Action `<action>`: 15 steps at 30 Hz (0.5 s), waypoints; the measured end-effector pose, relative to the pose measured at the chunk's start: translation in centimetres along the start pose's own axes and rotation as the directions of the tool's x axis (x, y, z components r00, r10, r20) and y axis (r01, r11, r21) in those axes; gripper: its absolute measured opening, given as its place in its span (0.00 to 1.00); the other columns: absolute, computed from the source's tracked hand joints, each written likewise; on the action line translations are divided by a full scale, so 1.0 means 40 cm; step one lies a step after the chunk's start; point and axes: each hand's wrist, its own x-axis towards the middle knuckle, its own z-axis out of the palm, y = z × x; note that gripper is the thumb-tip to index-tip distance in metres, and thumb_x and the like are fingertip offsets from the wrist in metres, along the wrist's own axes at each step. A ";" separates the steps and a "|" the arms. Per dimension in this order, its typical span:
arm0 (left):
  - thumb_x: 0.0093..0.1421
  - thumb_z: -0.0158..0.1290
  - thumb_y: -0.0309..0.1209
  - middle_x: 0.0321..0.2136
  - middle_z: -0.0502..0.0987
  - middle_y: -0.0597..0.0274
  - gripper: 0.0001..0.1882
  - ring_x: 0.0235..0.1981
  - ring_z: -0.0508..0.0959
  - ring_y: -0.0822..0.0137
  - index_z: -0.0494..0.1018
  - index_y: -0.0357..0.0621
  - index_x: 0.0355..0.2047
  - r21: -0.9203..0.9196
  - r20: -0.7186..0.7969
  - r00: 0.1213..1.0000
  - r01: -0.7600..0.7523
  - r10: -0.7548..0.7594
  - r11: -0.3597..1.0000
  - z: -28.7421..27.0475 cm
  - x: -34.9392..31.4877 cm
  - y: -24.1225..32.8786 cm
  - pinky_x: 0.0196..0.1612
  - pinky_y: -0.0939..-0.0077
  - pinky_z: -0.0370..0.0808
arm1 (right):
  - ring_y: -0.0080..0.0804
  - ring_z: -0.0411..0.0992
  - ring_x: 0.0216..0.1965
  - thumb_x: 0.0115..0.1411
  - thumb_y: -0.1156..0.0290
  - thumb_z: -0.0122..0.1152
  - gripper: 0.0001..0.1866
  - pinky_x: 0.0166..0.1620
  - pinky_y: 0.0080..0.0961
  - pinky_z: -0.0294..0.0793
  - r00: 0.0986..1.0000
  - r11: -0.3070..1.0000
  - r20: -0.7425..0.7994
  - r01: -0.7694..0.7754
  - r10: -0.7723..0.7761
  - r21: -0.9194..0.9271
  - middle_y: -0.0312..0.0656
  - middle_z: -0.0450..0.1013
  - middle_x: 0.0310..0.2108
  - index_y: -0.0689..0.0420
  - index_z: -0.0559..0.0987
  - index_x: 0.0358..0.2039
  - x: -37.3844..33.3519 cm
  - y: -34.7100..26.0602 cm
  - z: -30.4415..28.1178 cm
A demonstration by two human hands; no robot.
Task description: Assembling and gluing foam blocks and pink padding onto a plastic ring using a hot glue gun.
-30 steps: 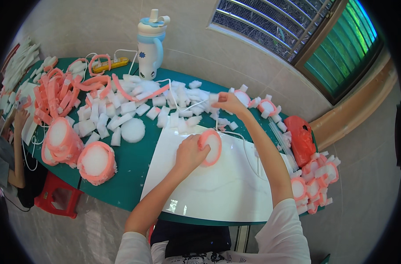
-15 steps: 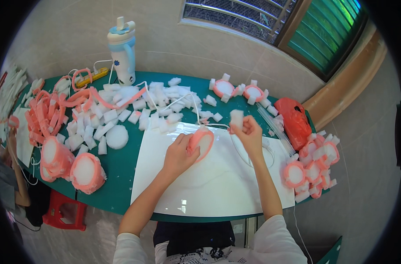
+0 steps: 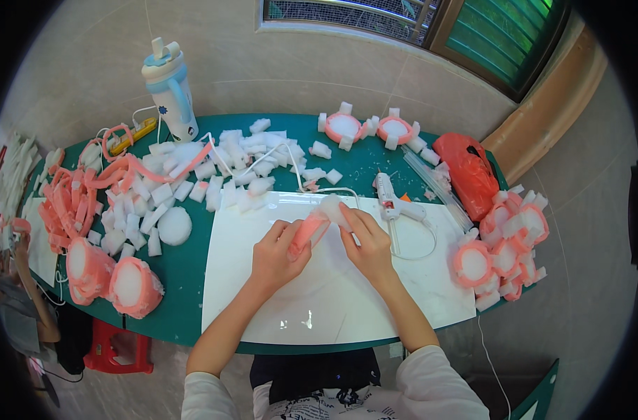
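Observation:
My left hand [image 3: 278, 257] grips a round foam piece [image 3: 306, 234] with a pink rim and white middle, tilted on edge above a glossy white board. Pinched in my right hand [image 3: 369, 245] is a small white foam block [image 3: 331, 207], which meets the upper right part of the pink rim. My fingers partly cover both pieces. Beyond my right hand, a white glue gun [image 3: 390, 196] rests at the far edge of the board [image 3: 333, 308], its cable looping over the surface.
Loose white foam blocks [image 3: 166, 190] and pink foam strips [image 3: 70, 199] heap at left, before a bottle [image 3: 170, 94]. Stacked pink-rimmed discs [image 3: 133, 283] stand nearer. A red plastic bag [image 3: 462, 175] and finished-looking foam rings [image 3: 504, 255] lie right. Another person's arm [image 3: 42, 308] shows far left.
My right hand has brought the white block left and down onto the pink rim. The glue gun, earlier hidden behind that hand, now shows. The whole view has shifted slightly.

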 end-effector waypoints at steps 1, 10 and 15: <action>0.42 0.56 0.25 0.28 0.71 0.55 0.18 0.22 0.74 0.61 0.70 0.36 0.37 0.000 0.003 1.000 0.003 -0.003 1.000 0.002 -0.001 -0.001 0.25 0.77 0.71 | 0.34 0.73 0.29 0.43 0.83 0.59 0.22 0.30 0.21 0.72 1.000 1.000 0.022 -0.005 0.005 0.007 0.44 0.72 0.35 0.59 0.74 0.43 -0.001 -0.004 -0.003; 0.41 0.56 0.27 0.26 0.71 0.60 0.18 0.22 0.74 0.64 0.71 0.41 0.37 -0.001 -0.017 0.999 -0.034 0.034 0.999 0.006 0.000 0.001 0.22 0.76 0.72 | 0.40 0.72 0.32 0.44 0.86 0.53 0.24 0.34 0.26 0.72 0.999 0.991 0.046 -0.026 0.020 0.135 0.47 0.71 0.35 0.59 0.72 0.45 -0.013 0.005 -0.007; 0.42 0.56 0.26 0.27 0.71 0.60 0.18 0.22 0.74 0.64 0.72 0.41 0.37 -0.016 -0.002 0.999 -0.052 0.052 0.998 0.008 -0.002 -0.005 0.22 0.76 0.72 | 0.41 0.72 0.35 0.45 0.87 0.52 0.22 0.36 0.26 0.73 0.999 0.988 0.050 -0.005 -0.002 0.154 0.48 0.71 0.36 0.60 0.73 0.44 -0.014 0.014 -0.002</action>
